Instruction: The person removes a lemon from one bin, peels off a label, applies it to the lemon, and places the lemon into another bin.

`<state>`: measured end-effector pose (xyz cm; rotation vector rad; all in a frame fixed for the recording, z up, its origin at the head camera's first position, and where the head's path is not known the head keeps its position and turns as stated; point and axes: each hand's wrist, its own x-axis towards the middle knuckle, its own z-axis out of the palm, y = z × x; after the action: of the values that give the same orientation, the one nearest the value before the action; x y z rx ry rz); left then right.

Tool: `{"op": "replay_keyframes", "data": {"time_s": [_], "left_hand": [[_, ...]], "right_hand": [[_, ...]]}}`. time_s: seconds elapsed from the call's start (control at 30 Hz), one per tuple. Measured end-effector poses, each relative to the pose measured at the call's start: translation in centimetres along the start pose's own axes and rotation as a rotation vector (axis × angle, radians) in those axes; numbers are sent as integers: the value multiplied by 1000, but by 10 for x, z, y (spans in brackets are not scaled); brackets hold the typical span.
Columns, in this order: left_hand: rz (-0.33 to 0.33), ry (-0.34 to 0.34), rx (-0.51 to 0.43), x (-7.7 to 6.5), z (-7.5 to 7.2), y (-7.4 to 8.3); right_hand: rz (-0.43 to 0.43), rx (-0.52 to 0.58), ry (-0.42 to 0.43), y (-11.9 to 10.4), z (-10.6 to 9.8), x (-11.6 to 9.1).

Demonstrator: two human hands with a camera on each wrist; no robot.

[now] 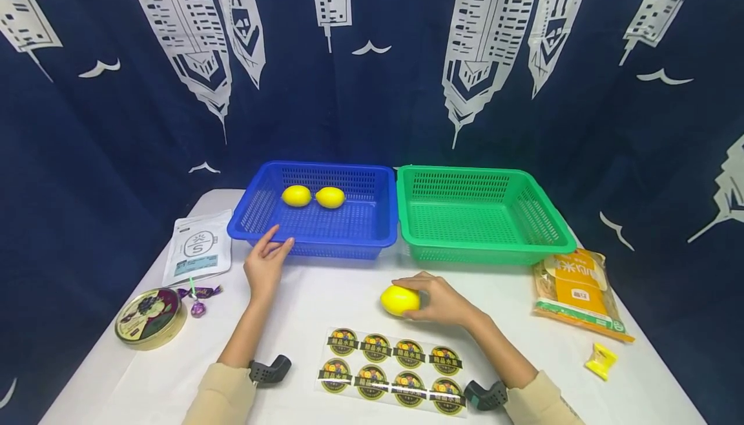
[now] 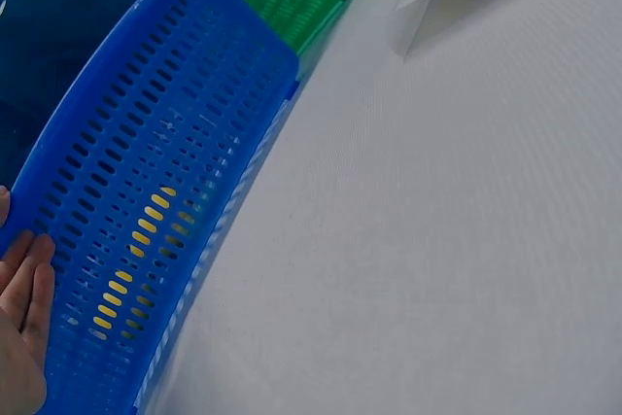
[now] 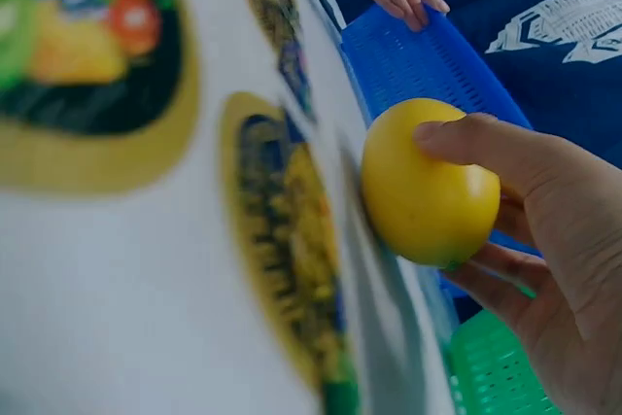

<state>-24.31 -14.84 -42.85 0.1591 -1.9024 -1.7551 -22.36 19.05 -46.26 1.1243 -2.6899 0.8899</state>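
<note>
In the head view my right hand holds a yellow lemon low over the white table. The thumb lies across the lemon in the right wrist view, with the fingers round its other side. My left hand grips the near rim of a blue plastic basket towards its left corner. In the left wrist view its fingers lie against the basket's perforated outer wall. Inside that basket sit a left lemon and a right lemon, side by side.
A green basket stands right of the blue one. Nearer lies a sheet of round stickers. A white pouch, round tin and purple candies are left; a food bag and yellow packet are right.
</note>
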Motion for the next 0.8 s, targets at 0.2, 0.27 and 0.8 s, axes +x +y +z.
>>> {"op": "replay_keyframes", "data": {"time_s": [0.2, 0.27, 0.8], "left_hand": [[-14, -57, 4, -6, -8, -3], [29, -59, 27, -14, -11, -6], [349, -752, 348, -81, -20, -50]], "right_hand": [[4, 82, 62, 6, 10, -6], [18, 112, 68, 6, 12, -7], [-105, 99, 223, -32, 2, -6]]}}
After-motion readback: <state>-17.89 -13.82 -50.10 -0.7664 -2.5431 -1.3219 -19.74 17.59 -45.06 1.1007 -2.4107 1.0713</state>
